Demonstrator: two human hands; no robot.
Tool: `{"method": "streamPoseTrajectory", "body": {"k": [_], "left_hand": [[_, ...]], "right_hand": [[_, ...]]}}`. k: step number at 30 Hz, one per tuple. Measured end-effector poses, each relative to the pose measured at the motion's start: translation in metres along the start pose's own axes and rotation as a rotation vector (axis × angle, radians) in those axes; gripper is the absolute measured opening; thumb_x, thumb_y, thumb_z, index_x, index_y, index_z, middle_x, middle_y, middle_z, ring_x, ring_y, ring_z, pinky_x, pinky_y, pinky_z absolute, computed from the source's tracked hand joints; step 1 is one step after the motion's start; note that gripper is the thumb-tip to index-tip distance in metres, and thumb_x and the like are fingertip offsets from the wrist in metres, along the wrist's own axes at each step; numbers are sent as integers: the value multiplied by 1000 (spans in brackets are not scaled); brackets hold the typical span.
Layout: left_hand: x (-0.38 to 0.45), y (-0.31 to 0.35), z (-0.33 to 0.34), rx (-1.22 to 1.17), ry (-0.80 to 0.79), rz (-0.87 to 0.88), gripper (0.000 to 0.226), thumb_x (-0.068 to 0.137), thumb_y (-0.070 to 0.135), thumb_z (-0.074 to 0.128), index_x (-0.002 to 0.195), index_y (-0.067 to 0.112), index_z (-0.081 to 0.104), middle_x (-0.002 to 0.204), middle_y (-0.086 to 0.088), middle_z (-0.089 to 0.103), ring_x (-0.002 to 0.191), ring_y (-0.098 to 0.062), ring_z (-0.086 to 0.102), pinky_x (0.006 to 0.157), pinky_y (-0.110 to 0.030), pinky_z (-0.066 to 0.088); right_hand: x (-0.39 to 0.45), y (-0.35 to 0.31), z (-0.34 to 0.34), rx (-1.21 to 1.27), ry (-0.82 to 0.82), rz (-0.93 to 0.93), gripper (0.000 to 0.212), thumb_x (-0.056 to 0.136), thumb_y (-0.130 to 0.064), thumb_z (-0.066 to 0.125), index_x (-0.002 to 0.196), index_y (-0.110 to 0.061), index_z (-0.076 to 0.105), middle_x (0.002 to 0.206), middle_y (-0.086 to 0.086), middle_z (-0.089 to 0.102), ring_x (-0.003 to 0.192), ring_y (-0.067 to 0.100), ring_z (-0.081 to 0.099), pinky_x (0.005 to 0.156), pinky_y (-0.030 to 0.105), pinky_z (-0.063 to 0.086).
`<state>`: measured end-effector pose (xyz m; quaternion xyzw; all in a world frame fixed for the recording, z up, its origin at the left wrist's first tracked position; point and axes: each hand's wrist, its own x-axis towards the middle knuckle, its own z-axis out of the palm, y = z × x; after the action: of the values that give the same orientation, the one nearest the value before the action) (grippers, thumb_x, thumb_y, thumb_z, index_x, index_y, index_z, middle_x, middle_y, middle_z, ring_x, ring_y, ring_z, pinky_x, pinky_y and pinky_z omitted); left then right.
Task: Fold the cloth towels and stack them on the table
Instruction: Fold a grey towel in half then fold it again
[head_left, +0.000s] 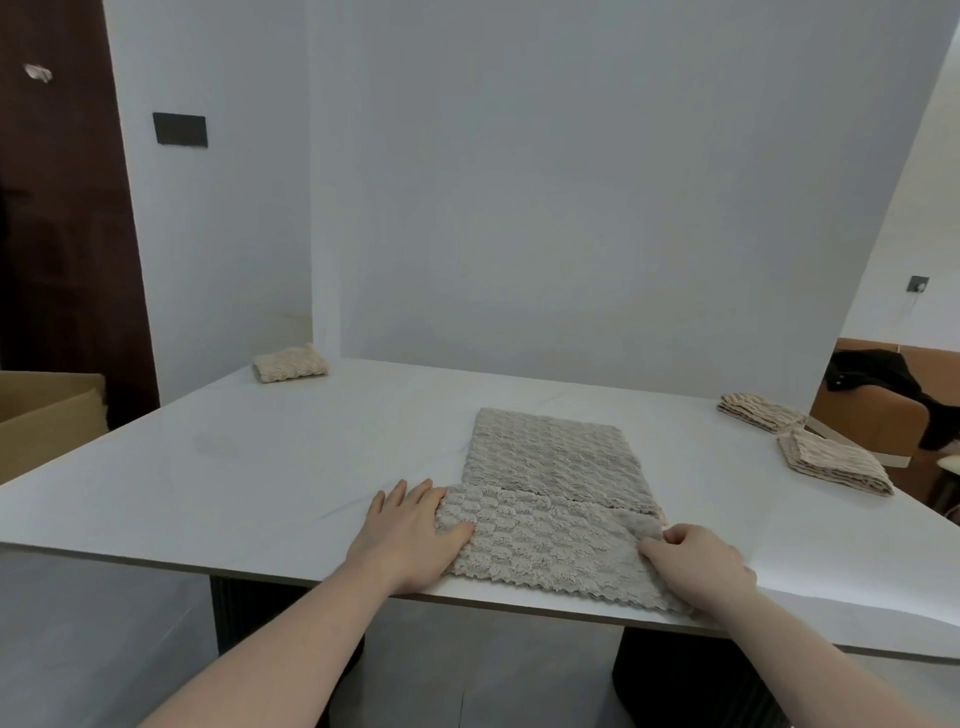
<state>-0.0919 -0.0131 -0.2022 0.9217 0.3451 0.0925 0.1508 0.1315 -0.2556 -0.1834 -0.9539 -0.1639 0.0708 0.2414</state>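
A grey textured towel (550, 467) lies on the white table (260, 467), its near part folded over onto itself at the front edge. My left hand (410, 535) lies flat at the fold's left end, fingers straight, thumb on the cloth. My right hand (696, 564) rests on the fold's right end with fingers curled, pinching the towel's corner. A folded cream towel (291, 364) sits at the far left of the table. Two folded striped beige towels (761, 411) (834, 462) lie side by side at the right edge.
A cardboard box (47, 415) stands left of the table. A dark wooden door (62, 208) is behind it. To the right is a brown chair (878, 421) with a black garment (883, 374) on it. A white wall panel rises behind the table.
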Motion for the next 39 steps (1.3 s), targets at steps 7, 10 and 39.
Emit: {"method": "streamPoseTrajectory", "body": {"k": [7,10,39], "left_hand": [[-2,0,-3,-37,1,1,83,91,70,33,161,27,23,170,7,15,158,-20,3,128,-43,2],[-3,-1,-3,-48,0,7,82,91,70,32,161,27,23,170,7,15,158,-20,3,128,-43,2],[-2,-9,-5,-478,171,91,31,88,63,52,98,45,75,137,29,51,132,1,43,110,-36,38]], "right_hand": [[-3,5,-4,352,138,-51,15,89,-30,62,82,-17,65,81,2,70,86,28,64,87,40,51],[-7,3,-16,499,170,-40,12,85,-20,71,95,-16,67,90,3,72,86,28,68,84,41,55],[-58,-128,28,853,-315,-373,31,86,-1,68,110,-18,60,116,3,68,87,28,75,80,48,64]]}}
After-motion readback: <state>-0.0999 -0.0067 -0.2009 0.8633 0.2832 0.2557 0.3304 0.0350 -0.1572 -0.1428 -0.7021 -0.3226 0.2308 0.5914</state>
